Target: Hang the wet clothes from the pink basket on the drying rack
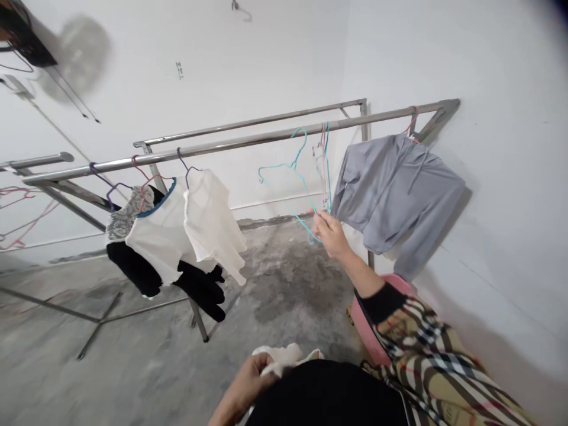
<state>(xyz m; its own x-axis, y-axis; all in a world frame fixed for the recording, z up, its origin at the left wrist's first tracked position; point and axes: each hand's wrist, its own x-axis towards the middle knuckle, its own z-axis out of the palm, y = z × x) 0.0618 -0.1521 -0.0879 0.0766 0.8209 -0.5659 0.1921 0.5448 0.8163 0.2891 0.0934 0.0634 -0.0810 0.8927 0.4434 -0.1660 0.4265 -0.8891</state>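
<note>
My right hand [331,234] is closed on the lower side of a turquoise clothes hanger [294,162]. The hanger is tilted, its hook close to the front metal rail [248,142]; whether the two touch I cannot tell. Low in front of my body, my left hand [247,381] grips a bunched white garment [284,357], much of it hidden by my black clothing. Just beyond my right hand, several more hangers [323,165] dangle together from the rail.
White tops [213,216] and a black-and-grey garment [122,222] hang at the left of the rail. A grey hooded jacket [402,189] hangs at the right, above a pink tub [370,331]. Pink hangers [26,225] are at far left. A fan [82,53] is near the wall.
</note>
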